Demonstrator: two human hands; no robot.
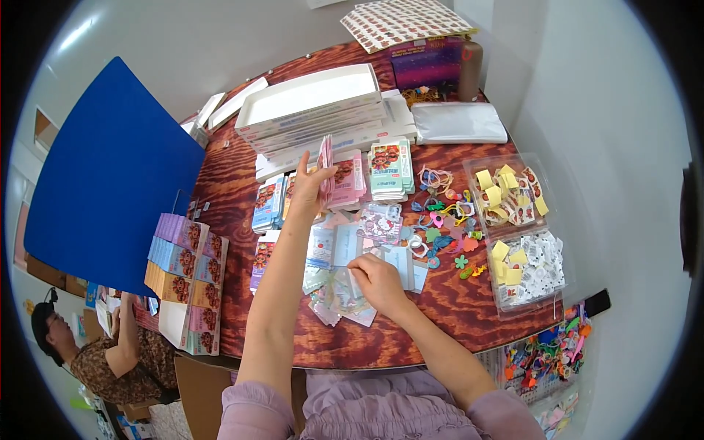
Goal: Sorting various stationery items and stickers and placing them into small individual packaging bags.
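My left hand [314,183] reaches over the middle of the table and grips several thin pink card packets [326,152], standing on edge. Beside it lies a stack of similar pink packets [347,180], with green packets [390,169] to its right and blue packets [268,202] to its left. Closer to me, my right hand [378,282] is closed, its thumb and fingers pressed together; what they hold, if anything, is hidden. Around it lie light-blue cards [347,247], a cartoon-printed sachet [381,222] and shiny pale sachets [323,304].
White shallow trays [308,99] are stacked behind. Colourful hair ties and trinkets [451,227] spread to the right, beside a clear two-part box [506,304] with stickers and small white packets. Filled display boxes [187,279] and a blue panel [110,176] stand left. A co-worker [110,356] sits beyond.
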